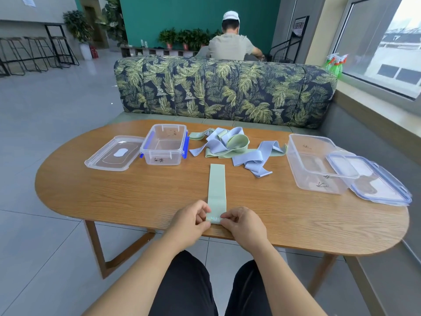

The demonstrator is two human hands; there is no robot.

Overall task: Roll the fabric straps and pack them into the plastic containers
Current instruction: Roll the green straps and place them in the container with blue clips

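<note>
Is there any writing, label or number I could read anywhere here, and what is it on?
Nothing is legible.
Marks on the small container: too small.
Marks on the large container: too small.
The framed sign behind: blurred.
The paper on the wall: blurred.

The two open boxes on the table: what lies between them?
In the head view, a loose pile of blue and green straps lies between the small box and the big box, plus the far end of the flat green strap.

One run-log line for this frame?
step: starting roll | left hand, right hand: pinching green strap near end | rest flat on table | small box, large box: open, empty | strap pile: unrolled
</note>
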